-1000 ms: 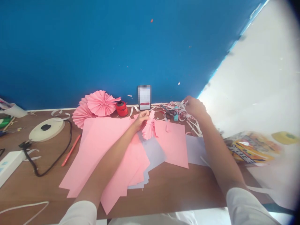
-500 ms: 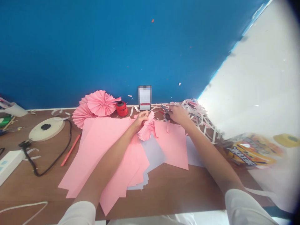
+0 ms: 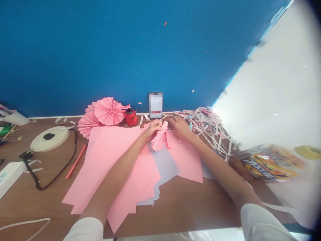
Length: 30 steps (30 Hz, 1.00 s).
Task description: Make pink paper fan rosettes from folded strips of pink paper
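Note:
My left hand [image 3: 153, 130] is closed, pinching a small pink pleated paper fan [image 3: 158, 140] with a folded band at its top. Just right of it, my right hand [image 3: 181, 127] reaches down with bent fingers where a ring-shaped roll lay; what the fingertips hold is hidden. Beside that hand's far edge lies a turquoise item [image 3: 190, 122], too small to name. Under both hands spread pink paper sheets [image 3: 117, 150] and pale lilac sheets [image 3: 164, 167]. Finished-looking pink paper rosettes [image 3: 110, 111] lean against the wall at the left.
A red thread spool [image 3: 130, 117] and a phone [image 3: 155, 105] stand by the wall. Paper strips [image 3: 210, 125] pile up at the right, near a snack bag [image 3: 271, 164]. Leftward lie a red pen [image 3: 76, 161], a cable reel [image 3: 50, 139] and a power strip [image 3: 11, 177].
My right hand has moved left from the black-handled scissors to the spot of the ring-shaped roll, nearer my left hand. My left hand and the fan have shifted slightly right.

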Motion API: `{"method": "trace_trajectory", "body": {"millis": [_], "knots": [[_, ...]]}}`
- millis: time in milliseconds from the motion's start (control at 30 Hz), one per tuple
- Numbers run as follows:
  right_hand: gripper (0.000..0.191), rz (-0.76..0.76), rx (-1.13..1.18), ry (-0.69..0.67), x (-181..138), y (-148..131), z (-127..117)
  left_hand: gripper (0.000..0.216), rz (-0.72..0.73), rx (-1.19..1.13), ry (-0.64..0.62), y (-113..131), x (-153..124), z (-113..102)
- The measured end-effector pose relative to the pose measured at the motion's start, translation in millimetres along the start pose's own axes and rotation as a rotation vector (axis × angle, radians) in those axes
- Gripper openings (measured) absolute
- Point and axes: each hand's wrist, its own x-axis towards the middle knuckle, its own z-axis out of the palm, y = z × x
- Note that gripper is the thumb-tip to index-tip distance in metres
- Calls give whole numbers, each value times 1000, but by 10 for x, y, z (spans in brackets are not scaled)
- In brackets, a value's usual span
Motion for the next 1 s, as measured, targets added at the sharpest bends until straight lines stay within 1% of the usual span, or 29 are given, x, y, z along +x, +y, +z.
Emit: {"method": "trace_trajectory", "body": {"millis": [100, 200, 300, 367, 467, 533, 600, 667, 733, 800, 867, 900, 933, 967, 1000], "knots": [[37, 5, 14, -3, -15, 15, -13, 31, 10, -2, 5, 0, -10, 0], [35, 60, 17, -21, -17, 67, -86, 31, 8, -7, 37, 8, -26, -12], [33, 129, -20, -60, -12, 132, -175, 31, 17, -30, 83, 12, -30, -41], [31, 141, -39, -114, -12, 155, -219, 30, 11, -33, 95, 5, -29, -58], [30, 159, -33, -191, -13, 131, -256, 30, -2, -16, 58, -23, -25, -61], [31, 176, -15, -193, -10, 83, -272, 32, -14, 24, 8, -33, -21, -53], [31, 186, 41, -172, -3, 31, -293, 36, -56, 138, -36, -1, -13, -50], [32, 172, 140, -161, 6, -7, -318, 39, -116, 323, -50, 95, 0, -65], [35, 143, 240, -175, 15, -24, -341, 36, -147, 510, -46, 257, 12, -108], [37, 122, 294, -214, 18, -25, -350, 35, -142, 752, -57, 451, 11, -180], [36, 100, 309, -261, 16, -20, -343, 35, -160, 963, 36, 627, -19, -273], [35, 88, 312, -276, 14, -17, -336, 36, -196, 1047, 128, 694, -48, -324], [35, 73, 316, -285, 13, -15, -328, 34, -295, 1116, 176, 739, -88, -375], [34, 57, 321, -286, 12, -14, -320, 32, -444, 1153, 193, 763, -139, -424], [33, 47, 324, -284, 11, -13, -312, 29, -589, 1152, 176, 765, -199, -468]]}}
